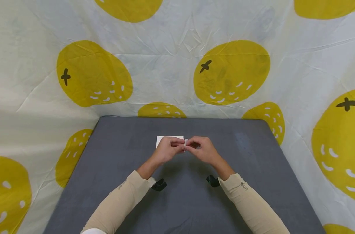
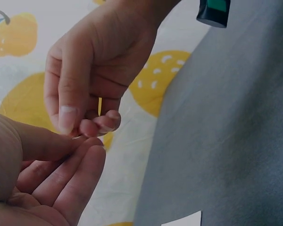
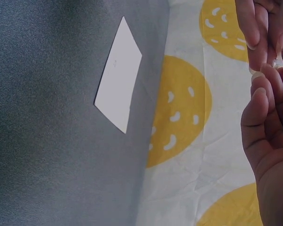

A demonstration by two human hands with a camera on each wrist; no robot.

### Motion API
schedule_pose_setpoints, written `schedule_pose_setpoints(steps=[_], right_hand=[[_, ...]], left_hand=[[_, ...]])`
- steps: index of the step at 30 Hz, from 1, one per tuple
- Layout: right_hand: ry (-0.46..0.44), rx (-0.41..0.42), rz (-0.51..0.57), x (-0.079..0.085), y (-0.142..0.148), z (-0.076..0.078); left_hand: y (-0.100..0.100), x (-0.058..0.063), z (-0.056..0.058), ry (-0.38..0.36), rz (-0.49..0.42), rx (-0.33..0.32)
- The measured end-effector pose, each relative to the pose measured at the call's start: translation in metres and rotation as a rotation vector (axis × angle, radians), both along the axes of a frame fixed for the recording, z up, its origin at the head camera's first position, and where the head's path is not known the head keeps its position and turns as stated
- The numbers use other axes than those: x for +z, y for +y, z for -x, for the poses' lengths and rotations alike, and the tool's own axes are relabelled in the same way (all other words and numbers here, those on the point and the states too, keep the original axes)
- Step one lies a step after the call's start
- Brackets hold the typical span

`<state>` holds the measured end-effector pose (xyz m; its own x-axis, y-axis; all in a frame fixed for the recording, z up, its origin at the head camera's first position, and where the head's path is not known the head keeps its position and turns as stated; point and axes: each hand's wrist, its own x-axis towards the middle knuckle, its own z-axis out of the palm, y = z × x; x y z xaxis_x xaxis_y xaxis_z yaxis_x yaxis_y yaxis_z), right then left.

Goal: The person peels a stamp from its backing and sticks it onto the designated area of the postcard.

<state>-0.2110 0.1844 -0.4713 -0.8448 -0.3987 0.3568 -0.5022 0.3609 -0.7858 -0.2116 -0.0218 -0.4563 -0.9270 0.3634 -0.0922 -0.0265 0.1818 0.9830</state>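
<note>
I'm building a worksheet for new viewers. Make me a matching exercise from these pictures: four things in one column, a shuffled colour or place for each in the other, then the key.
Things:
1. small whitish piece
2. white card
3. tabletop
4. sleeves

Colours and places:
A. beige
B. dark grey
C. between the left hand and the right hand
D. lying on the tabletop

Pairs: 1-C, 2-D, 3-B, 4-A

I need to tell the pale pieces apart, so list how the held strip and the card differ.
Size: the strip is tiny and narrow; the card is much larger and broader.
Place: the strip is held up in the air; the card lies on the table.
Shared: both look pale.
</note>
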Motion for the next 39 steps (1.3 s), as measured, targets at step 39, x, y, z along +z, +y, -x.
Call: schedule_pose_setpoints(steps=[39], right_hand=[[0.092, -0.12, 0.168, 0.031, -0.026, -0.028]], left_hand=[[0.008, -0.002, -0.006, -0.12, -0.248, 0.17]])
